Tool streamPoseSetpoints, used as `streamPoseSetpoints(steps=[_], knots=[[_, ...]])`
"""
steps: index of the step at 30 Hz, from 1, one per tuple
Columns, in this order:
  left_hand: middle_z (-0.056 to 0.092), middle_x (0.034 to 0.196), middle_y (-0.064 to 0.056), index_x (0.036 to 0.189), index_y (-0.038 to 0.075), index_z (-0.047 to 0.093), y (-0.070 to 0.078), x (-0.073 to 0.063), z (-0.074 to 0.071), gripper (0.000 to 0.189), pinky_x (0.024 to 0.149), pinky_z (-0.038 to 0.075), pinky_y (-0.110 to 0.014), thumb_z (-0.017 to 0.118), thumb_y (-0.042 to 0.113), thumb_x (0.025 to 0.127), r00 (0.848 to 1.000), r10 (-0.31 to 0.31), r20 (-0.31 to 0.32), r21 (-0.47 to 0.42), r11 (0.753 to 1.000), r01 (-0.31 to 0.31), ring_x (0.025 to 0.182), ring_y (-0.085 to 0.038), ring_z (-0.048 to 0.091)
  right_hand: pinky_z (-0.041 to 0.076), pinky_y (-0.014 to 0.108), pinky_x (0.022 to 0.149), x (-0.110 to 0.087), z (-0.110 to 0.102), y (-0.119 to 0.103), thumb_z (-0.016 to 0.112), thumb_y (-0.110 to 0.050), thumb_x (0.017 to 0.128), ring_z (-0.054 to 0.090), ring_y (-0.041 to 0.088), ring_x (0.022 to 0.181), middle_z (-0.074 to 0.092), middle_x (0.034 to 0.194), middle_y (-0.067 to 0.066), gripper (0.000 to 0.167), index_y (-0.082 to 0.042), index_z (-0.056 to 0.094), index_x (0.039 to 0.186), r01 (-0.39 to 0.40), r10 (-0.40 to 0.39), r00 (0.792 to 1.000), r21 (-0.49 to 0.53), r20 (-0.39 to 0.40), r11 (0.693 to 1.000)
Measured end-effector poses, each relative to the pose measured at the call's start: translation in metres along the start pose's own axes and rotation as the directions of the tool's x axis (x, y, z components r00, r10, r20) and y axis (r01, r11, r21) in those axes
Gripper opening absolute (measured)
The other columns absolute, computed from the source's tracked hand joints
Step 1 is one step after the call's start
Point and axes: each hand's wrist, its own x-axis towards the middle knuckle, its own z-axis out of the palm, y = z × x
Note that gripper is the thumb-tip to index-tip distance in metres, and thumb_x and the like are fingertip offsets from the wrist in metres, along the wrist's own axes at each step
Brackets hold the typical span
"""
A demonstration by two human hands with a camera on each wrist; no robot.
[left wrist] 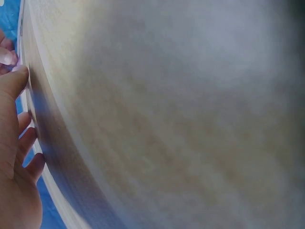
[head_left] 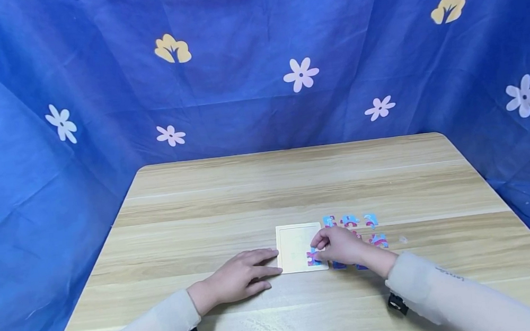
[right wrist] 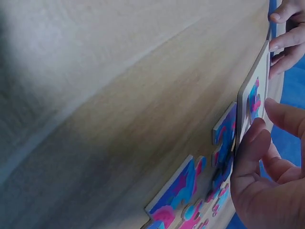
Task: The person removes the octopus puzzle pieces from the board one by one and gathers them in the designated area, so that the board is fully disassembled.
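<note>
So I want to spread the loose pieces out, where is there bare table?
The table is bare beyond the puzzle tray and left of the left hand. It is crowded right of the tray, where the right hand and loose pieces sit.

Light wooden table (head_left: pixel 230 201) with a puzzle tray (head_left: pixel 293 240) and, seemingly, loose pieces (head_left: pixel 349 221).

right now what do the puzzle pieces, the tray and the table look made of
Puzzle pieces: thin wood or thick card, pale cut edges, glossy pink and blue print on top. Tray: likely light plywood, matt, raised rim around a pale recess. Table: wood-look top, probably laminate, with straight grain bands and a smooth, faint sheen.
</note>
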Motion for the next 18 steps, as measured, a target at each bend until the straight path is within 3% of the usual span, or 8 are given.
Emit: streamPoseSetpoints(steps=[6,18], knots=[[0.050,0.137,-0.013,0.124,0.019,0.065,-0.0023,-0.0005,0.0024,0.036,0.101,0.040,-0.045,0.065,0.032,0.090,1.000,0.011,-0.016,-0.001,1.000,-0.011,0.126,-0.028,0.046,0.048,0.027,0.069,0.0007,-0.0023,0.0004,0.076,-0.008,0.079,0.056,0.011,0.073,0.059,0.079,-0.003,0.019,-0.007,0.063,0.094,0.062,-0.062,0.998,0.018,0.014,0.998],[0.050,0.138,-0.012,0.124,0.019,0.065,-0.0039,-0.0004,0.0033,0.036,0.101,0.040,-0.045,0.064,0.032,0.090,1.000,0.009,-0.010,-0.002,1.000,-0.009,0.127,-0.029,0.046,0.049,0.025,0.066,0.0021,-0.0044,0.0031,0.070,0.000,0.082,0.056,0.011,0.070,0.059,0.077,-0.002,0.016,-0.007,0.062,0.094,0.106,-0.109,0.993,0.058,0.039,0.993]])
